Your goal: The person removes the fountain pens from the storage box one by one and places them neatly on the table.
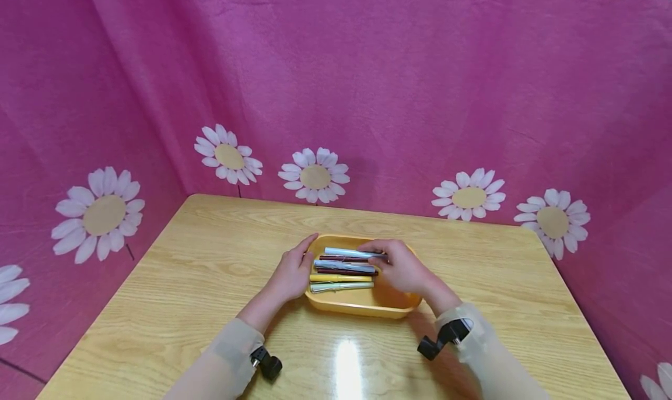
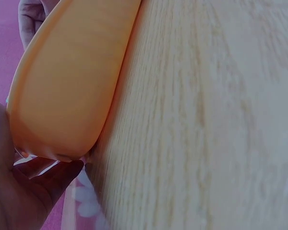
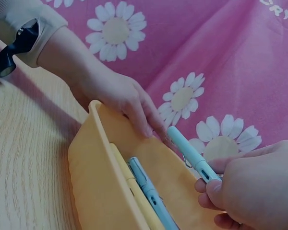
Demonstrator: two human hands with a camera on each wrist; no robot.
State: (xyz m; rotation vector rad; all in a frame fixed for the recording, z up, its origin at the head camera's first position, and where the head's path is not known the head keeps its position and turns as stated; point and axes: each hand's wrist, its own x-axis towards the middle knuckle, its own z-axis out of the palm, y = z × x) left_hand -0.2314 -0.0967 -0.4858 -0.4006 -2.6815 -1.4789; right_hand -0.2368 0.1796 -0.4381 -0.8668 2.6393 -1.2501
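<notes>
My left hand (image 1: 294,273) grips the left end of an orange-yellow plastic tray (image 1: 357,311), its thumb at the rim and the other fingers along the outside. Between the thumb and fingers of my right hand (image 1: 403,267) is a pale blue pen (image 3: 188,146), pinched near one end. It hangs above the tray at a slant in the right wrist view. Several pens lie side by side in the tray: a yellow pen (image 1: 341,278), a pale green pen (image 1: 342,286), a lavender pen (image 1: 343,266) and dark maroon ones. The left wrist view shows mostly the tray's outer wall (image 2: 72,81).
The tray stands on a light wood-grain table (image 1: 220,260). A pink cloth (image 1: 367,97) printed with white daisies hangs behind the table and along its sides. Small black cameras (image 1: 443,339) are strapped to both sleeves.
</notes>
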